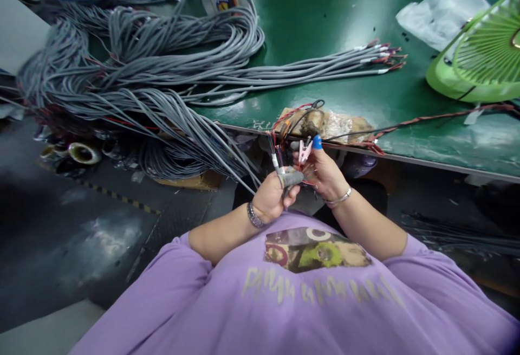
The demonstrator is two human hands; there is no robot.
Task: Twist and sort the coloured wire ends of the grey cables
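My left hand [271, 197] is closed around grey cables [248, 184] below the table's front edge. White-sleeved cable ends [277, 163] with thin coloured wires stick up from it. A grey cover [291, 178] appears to be wrapped around its thumb. Facing it closely, my right hand [328, 175] has its fingers bent around fine red wires [309, 182]; its exact pinch is hard to see. A blue finger cot [317, 142] covers one of its digits. Just beside that sits a pink clip [304, 152]; whether the hand touches it, I cannot tell.
A large heap of grey cables [134, 68] drapes over the green table [325, 13] at left. A taped brown block [341, 126] lies at the front edge. To the right stand a green fan [479, 57] and a plastic bag [442, 16]. Twisted wires [430, 118] run along the edge.
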